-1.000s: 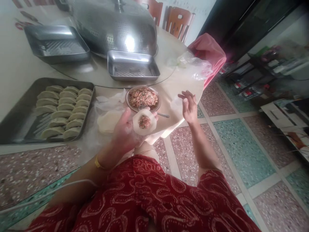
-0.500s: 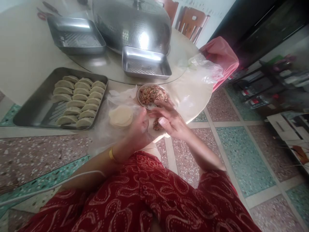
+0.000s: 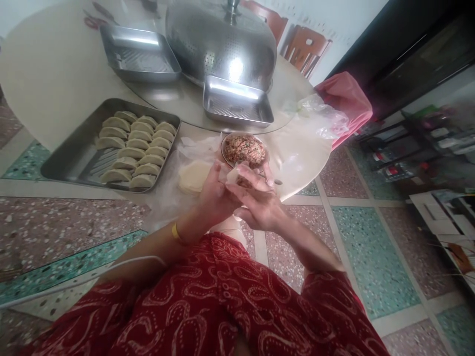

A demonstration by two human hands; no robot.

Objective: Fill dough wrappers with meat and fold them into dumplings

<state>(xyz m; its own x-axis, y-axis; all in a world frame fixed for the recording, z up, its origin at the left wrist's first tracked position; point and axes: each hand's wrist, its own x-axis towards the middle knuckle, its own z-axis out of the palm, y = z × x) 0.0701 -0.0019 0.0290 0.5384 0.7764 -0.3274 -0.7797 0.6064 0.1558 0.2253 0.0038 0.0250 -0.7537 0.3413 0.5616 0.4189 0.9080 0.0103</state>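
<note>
My left hand (image 3: 219, 199) cups a round dumpling wrapper (image 3: 232, 175) in front of my body, its thumb pointing up. A lump of minced filling (image 3: 243, 182) lies in the wrapper, partly hidden by fingers. My right hand (image 3: 261, 200) is bent over the wrapper from the right, its fingertips on the edge. Just beyond both hands is a bowl of minced filling (image 3: 245, 150). A stack of pale wrappers (image 3: 191, 177) rests on a plastic bag (image 3: 166, 185) left of my left hand. Rows of folded dumplings (image 3: 137, 148) lie in a metal tray (image 3: 70, 163) farther left.
Two smaller metal trays (image 3: 139, 62) (image 3: 237, 101) and a large domed steel lid (image 3: 222, 44) stand farther back on the round table (image 3: 44, 74). A clear plastic bag (image 3: 324, 116) and a pink bag (image 3: 349, 104) are at the right edge. Red-handled scissors (image 3: 92, 21) lie far left.
My hands have come together: the right fingers, spread apart before, now bend over the wrapper with filling. The view has shifted, so the table's things appear farther right.
</note>
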